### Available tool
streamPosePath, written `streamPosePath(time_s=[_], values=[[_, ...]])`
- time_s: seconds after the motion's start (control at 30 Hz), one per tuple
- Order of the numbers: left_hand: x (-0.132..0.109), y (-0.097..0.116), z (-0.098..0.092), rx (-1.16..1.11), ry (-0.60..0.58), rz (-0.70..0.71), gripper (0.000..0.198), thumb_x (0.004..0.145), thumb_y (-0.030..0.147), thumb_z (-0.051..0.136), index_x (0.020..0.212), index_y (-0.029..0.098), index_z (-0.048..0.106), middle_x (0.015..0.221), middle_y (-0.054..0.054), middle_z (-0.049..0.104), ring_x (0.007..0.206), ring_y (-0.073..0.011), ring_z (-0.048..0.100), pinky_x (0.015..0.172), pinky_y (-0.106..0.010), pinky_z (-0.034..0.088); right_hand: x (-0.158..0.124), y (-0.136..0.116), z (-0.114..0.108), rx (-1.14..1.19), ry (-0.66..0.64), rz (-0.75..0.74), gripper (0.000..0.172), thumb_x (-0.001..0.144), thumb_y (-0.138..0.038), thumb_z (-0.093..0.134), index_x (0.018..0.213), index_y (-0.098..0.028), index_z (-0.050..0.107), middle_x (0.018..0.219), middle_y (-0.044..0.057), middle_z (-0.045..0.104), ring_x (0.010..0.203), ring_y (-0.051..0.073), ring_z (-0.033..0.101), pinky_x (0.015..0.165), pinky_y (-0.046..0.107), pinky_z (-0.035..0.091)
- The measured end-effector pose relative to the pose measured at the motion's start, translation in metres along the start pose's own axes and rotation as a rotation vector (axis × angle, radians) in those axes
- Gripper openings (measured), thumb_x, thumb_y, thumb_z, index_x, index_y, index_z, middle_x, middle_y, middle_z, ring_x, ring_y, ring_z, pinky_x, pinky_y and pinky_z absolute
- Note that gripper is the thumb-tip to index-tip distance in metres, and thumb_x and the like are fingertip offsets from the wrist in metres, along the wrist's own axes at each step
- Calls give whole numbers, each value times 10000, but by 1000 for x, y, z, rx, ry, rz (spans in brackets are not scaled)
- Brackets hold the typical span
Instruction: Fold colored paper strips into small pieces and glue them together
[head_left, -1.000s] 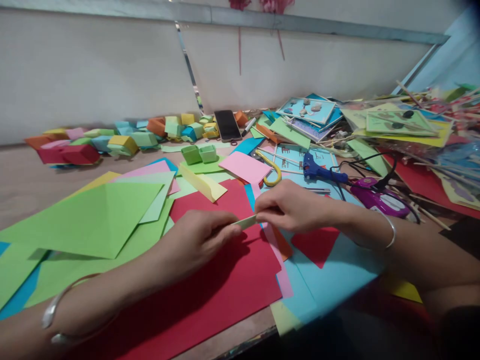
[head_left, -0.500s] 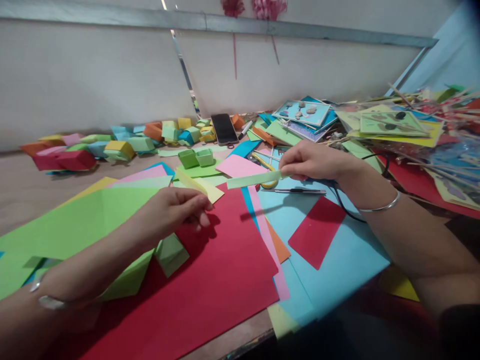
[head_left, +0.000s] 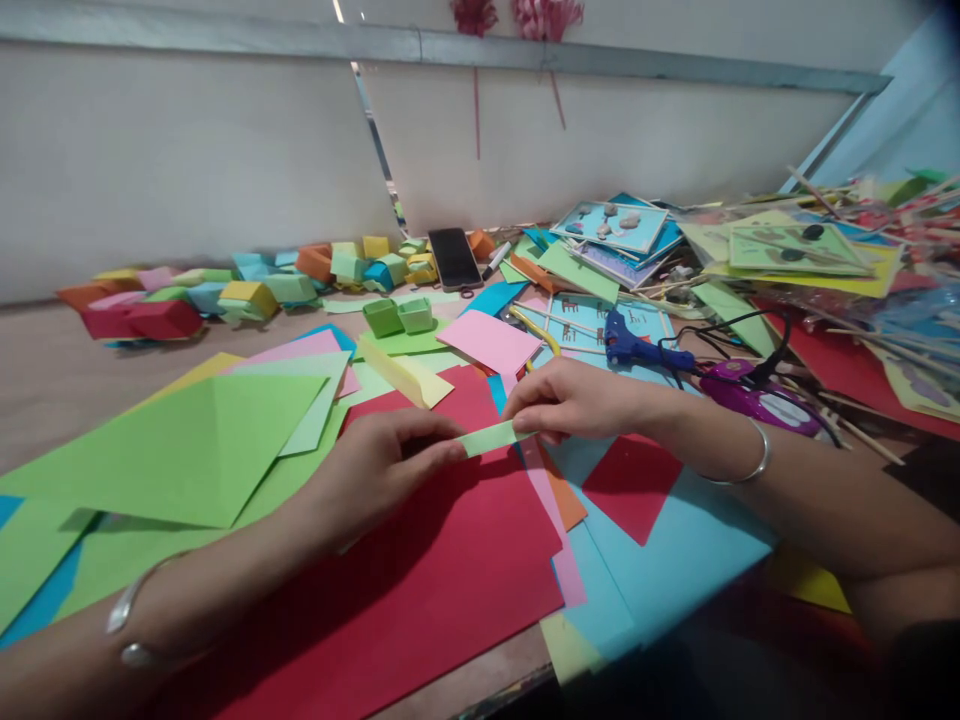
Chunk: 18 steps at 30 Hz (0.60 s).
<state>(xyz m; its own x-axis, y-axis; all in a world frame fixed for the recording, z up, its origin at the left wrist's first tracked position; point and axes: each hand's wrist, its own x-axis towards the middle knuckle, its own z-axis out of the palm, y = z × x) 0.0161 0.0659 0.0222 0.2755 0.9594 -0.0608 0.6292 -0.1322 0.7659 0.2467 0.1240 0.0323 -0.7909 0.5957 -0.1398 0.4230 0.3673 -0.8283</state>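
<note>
A short light green paper strip (head_left: 490,439) stretches between my two hands, above a large red sheet (head_left: 465,560). My left hand (head_left: 382,465) pinches its left end between thumb and fingers. The right end is pinched by my right hand (head_left: 566,400). Beyond the hands lie a folded pale yellow paper (head_left: 405,372) and a pink sheet (head_left: 489,342). Two small green paper boxes (head_left: 399,316) stand on a green sheet behind these. A smaller red piece of paper (head_left: 634,490) rests on light blue sheets (head_left: 675,560), below my right forearm.
A blue glue gun (head_left: 641,345) with a black cord lies beyond my right wrist, beside a purple object (head_left: 757,398). Folded paper boxes (head_left: 255,290) line the back left, near a phone (head_left: 453,258). Cards and sticks pile up at the right. Green sheets (head_left: 172,440) spread at left.
My left hand has closed on the strip's free end. My right hand has come down and left with the strip, uncovering the glue gun.
</note>
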Motion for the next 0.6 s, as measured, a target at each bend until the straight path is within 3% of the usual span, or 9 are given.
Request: streamPosePath(time_s=[0.1, 0.2, 0.4, 0.5, 0.6], values=[[7, -6, -4, -72, -7, -127, 340, 671, 513, 636, 682, 187, 733, 495, 5, 570, 465, -127, 438, 445, -230, 324, 0, 4, -6, 38, -17, 28, 139, 856, -181, 545, 803, -131, 663, 546, -58, 546, 493, 65, 479, 506, 199, 381], [15, -13, -7, -171, 91, -196, 324, 615, 487, 714, 690, 172, 726, 532, -1, 591, 498, -120, 446, 459, -214, 315, 1, 10, -13, 82, -27, 40, 141, 850, -150, 519, 840, -128, 658, 586, -49, 568, 521, 67, 489, 526, 201, 403], [18, -21, -8, -544, 341, -166, 311, 622, 446, 786, 710, 169, 675, 540, 41, 531, 485, -79, 407, 450, -186, 295, 1, 8, -5, 246, 107, 3, 289, 871, -114, 463, 1140, -116, 570, 609, -35, 614, 550, 102, 580, 608, 253, 471], [15, -19, -6, -520, 330, -164, 305, 621, 431, 792, 716, 162, 685, 535, 43, 526, 482, -75, 394, 448, -186, 285, -1, 6, -4, 122, 153, -18, 317, 856, -162, 545, 1171, -131, 557, 681, -23, 625, 629, 119, 608, 630, 263, 469], [13, -17, -5, -442, 294, -176, 303, 609, 428, 790, 707, 155, 704, 523, 41, 525, 486, -76, 384, 449, -190, 279, -1, 5, -6, 40, 276, -85, 490, 771, -256, 710, 1214, -140, 535, 791, -6, 643, 738, 139, 621, 637, 260, 462]])
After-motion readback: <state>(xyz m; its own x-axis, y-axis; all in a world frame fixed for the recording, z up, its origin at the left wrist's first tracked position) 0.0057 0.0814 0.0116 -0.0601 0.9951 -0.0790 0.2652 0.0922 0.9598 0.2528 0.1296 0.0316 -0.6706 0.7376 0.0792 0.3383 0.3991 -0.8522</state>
